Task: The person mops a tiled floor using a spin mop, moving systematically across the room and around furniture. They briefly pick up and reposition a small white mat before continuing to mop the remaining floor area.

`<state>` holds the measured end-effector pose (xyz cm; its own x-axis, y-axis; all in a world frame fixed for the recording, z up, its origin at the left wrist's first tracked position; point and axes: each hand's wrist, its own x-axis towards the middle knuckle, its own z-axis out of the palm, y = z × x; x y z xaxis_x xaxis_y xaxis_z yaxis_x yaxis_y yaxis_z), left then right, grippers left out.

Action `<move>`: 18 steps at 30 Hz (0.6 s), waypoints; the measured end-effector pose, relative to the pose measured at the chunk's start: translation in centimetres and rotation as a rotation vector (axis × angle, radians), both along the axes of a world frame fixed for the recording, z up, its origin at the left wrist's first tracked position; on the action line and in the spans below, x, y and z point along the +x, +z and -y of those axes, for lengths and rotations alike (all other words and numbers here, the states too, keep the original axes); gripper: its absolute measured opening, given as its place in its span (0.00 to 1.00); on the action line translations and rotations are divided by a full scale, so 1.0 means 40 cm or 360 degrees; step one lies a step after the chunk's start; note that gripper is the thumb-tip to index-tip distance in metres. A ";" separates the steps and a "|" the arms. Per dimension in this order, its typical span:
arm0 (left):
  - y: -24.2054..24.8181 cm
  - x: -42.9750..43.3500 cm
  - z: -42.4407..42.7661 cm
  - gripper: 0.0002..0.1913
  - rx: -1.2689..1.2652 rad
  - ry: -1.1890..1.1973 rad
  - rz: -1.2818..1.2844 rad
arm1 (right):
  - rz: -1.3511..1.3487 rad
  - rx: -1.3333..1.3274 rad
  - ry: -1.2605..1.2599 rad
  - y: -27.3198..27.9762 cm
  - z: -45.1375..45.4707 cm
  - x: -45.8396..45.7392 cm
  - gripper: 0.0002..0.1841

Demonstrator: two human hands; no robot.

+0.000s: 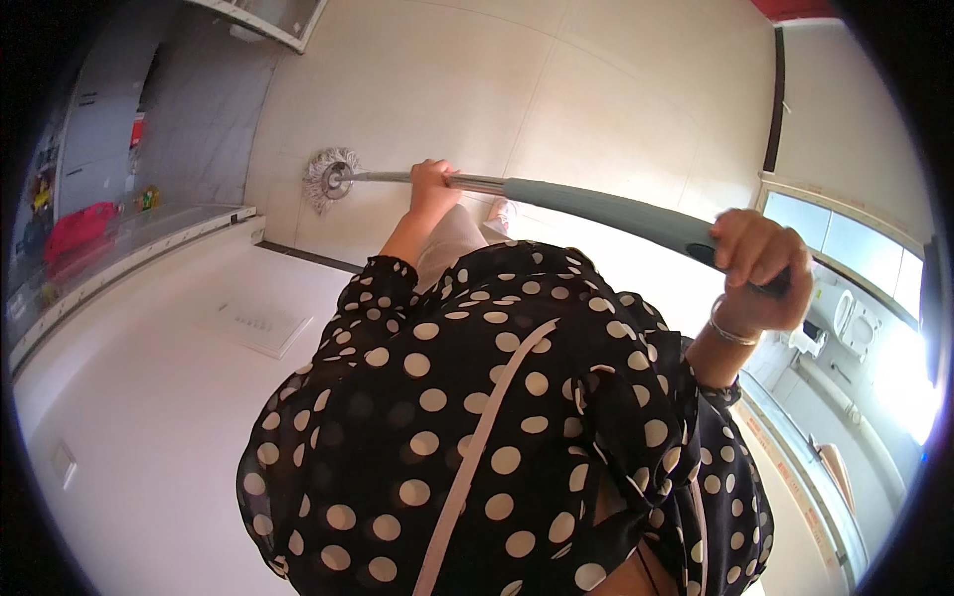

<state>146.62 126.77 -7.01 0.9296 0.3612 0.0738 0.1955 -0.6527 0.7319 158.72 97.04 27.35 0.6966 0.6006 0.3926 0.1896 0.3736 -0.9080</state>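
Note:
A string mop crosses in front of me, its long handle running from lower right to upper left. My left hand (434,190) is closed around the metal tube (477,183) of the pole. My right hand (768,264) grips the end of the thick grey handle sleeve (604,209), and a bracelet circles that wrist. At the far end, the round mop head (330,180) with whitish strands rests on the pale tiled floor (596,89). Between the two arms shows one shoe (501,214), partly hidden by the handle and clothing.
A white wall (186,417) with a switch panel (272,335) stands close on my left. Beyond a door track (134,276) lies a grey-floored room with a red plastic item (78,231). On the right, a framed doorway shows a bathroom with a white toilet (864,328).

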 end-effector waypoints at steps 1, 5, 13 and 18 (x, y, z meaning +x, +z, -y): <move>0.002 0.031 0.017 0.08 -0.0026 -0.0094 -0.0034 | 0.0056 -0.0029 -0.0066 0.012 0.028 0.000 0.19; 0.037 0.162 0.144 0.09 0.0087 -0.0314 0.0006 | -0.0049 -0.0037 -0.0598 0.072 0.153 -0.039 0.16; 0.108 0.435 0.375 0.06 -0.0074 -0.0867 0.0158 | 0.0139 0.0068 -0.1374 0.187 0.259 -0.106 0.13; 0.116 0.456 0.412 0.06 -0.0202 -0.1048 0.0070 | 0.0184 0.0125 -0.1571 0.192 0.302 -0.076 0.13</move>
<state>164.84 110.30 -2.38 0.9559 -0.2721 0.1109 -0.2458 -0.5336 0.8092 155.68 84.97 35.05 0.8248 -0.2580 0.5031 0.5332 0.0592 -0.8439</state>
